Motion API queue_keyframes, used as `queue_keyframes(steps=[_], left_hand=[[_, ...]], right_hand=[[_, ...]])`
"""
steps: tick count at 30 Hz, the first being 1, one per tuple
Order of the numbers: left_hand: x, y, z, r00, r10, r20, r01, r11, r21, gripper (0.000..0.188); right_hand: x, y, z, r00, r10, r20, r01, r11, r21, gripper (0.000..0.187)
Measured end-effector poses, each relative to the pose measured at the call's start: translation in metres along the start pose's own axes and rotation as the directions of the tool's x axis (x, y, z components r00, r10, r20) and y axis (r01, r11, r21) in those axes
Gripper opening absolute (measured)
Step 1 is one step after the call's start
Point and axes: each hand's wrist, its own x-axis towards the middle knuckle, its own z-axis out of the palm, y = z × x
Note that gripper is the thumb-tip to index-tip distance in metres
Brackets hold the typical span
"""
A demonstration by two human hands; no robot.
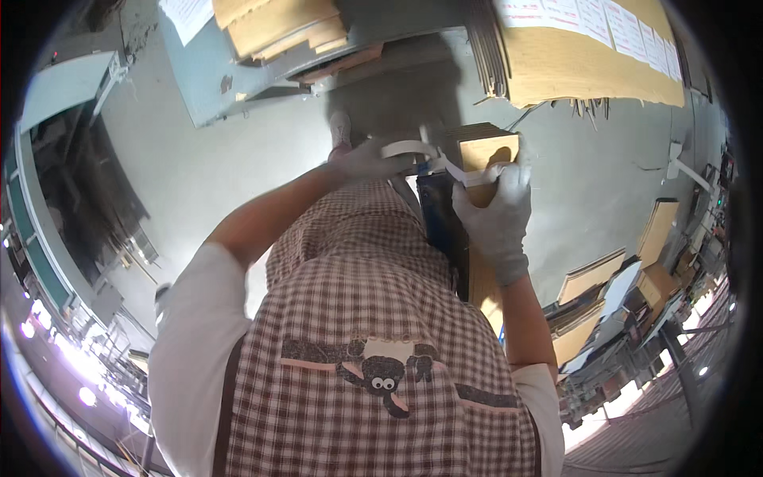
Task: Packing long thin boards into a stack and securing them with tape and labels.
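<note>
White band (409,147) arcs left of cardboard stack (480,148), right end overlapping it. Your right hand (498,208): thumb spread from fingers, fingertips at band; can't tell if pinching. Left hand (369,160) blurred, grip unclear. Band looks light, springy, maybe slick: grasp flat, near ends.

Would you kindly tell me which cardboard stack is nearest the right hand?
The small stack beyond the right hand, shadowed on top; others, like the large upper right stack bearing white sheets, lie farther off.
</note>
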Motion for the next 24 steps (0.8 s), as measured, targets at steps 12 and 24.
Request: queue_keyframes(steps=[12,24], left_hand=[[0.017,0.11,0.077,0.368,0.908,-0.202,-0.702,0.413,0.58,0.029],[0.02,0.091,0.077,0.551,0.823,-0.137,-0.552,0.483,0.68,0.082]], right_hand=[[0.056,-0.02,-0.097,0.895,-0.363,0.258,0.391,0.918,-0.066,0.058],[0.061,0.09,-0.015,0.872,-0.229,0.432,0.394,0.853,-0.343,0.027]])
